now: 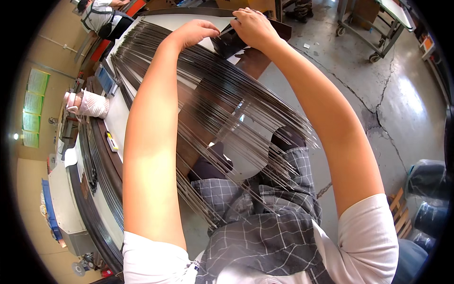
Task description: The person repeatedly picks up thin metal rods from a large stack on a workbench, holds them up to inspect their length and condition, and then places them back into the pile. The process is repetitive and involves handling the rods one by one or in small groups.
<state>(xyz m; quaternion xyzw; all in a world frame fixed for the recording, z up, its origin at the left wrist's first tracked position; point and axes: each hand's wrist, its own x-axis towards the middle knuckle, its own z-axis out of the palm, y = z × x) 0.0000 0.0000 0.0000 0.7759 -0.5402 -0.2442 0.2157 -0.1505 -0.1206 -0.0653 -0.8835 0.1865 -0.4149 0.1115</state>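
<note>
Many thin dark metal rods (227,87) lie fanned across the table, their near ends jutting past its edge above my lap. At the far end of the table, my left hand (197,32) is closed, thumb and fingers pinched together over the rods; what they hold is too small to make out. Just to its right, my right hand (254,29) has its fingers bent at the upper edge of a shiny black box-like piece (229,45). Its fingertips are partly hidden, and what they grip is unclear.
A white cup-like container (92,104) and a yellow-and-white box cutter (111,141) are on the table at left, beside long dark strips (106,165). Another person (101,16) stands far left. A wheeled cart (378,28) stands on the cracked floor at right.
</note>
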